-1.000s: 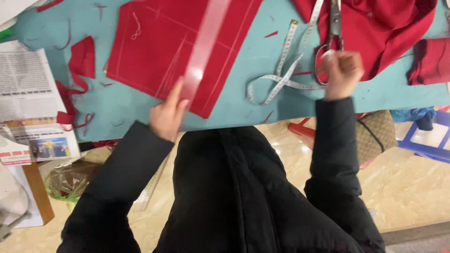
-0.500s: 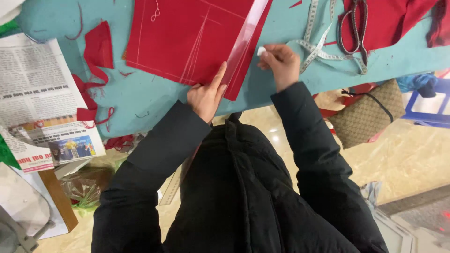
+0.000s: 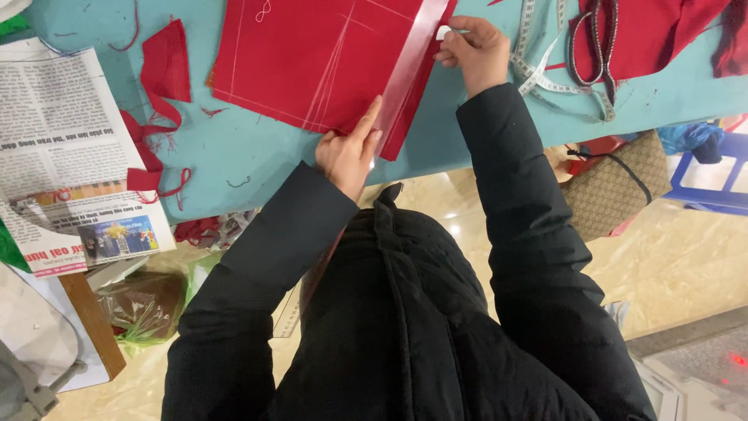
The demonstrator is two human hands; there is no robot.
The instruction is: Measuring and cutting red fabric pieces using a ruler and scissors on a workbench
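The left hand (image 3: 348,152) lies flat with the fingers stretched, and it presses the near end of a clear plastic ruler (image 3: 405,72) onto the red fabric (image 3: 312,58); it closes around nothing. The right hand (image 3: 471,51) is beyond it and to its right, at the far part of the ruler. Its fingers are pinched on a small white piece of chalk (image 3: 442,33), just beside the ruler's edge.

The ruler is long, narrow and transparent, so the red colour shows through it. It lies slanted along the right edge of the fabric, from the left hand away to the right hand. The fabric is a flat, almost rectangular red piece with thin white chalk lines on it, some straight and some meeting in a narrow wedge. It lies under both hands and spreads to the left of them.

To the right of the right hand lie a white measuring tape (image 3: 538,54) and dark scissors (image 3: 590,43) on more red cloth (image 3: 662,31). To the left of the left hand are red scraps (image 3: 164,74) and a newspaper (image 3: 66,148). All is on a teal table (image 3: 249,168). Below the table edge a shiny beige floor (image 3: 678,257) shows, with a brown patterned bag (image 3: 619,187) on it.
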